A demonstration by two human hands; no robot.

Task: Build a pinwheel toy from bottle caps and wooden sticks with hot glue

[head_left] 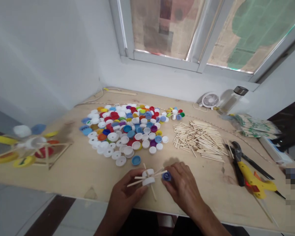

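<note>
Near the table's front edge, my left hand (127, 190) is closed on a hub of white bottle caps (148, 180) with several thin wooden sticks poking out around it like spokes. My right hand (183, 186) pinches a blue bottle cap (166, 176) between thumb and fingers, at the tip of a stick on the hub's right side. Whether the stick touches the cap I cannot tell. Just beyond my hands lies a single light-blue cap (136, 160), close to a big pile of coloured bottle caps (130, 131).
Short wooden sticks (199, 139) are heaped right of the caps. Pliers (237, 159) and a yellow glue gun (255, 182) lie at the right. A cap-and-stick wheel (34, 144) stands left, another (175, 113) at the back. A small fan (210, 100) and bottle (232, 100) stand by the window.
</note>
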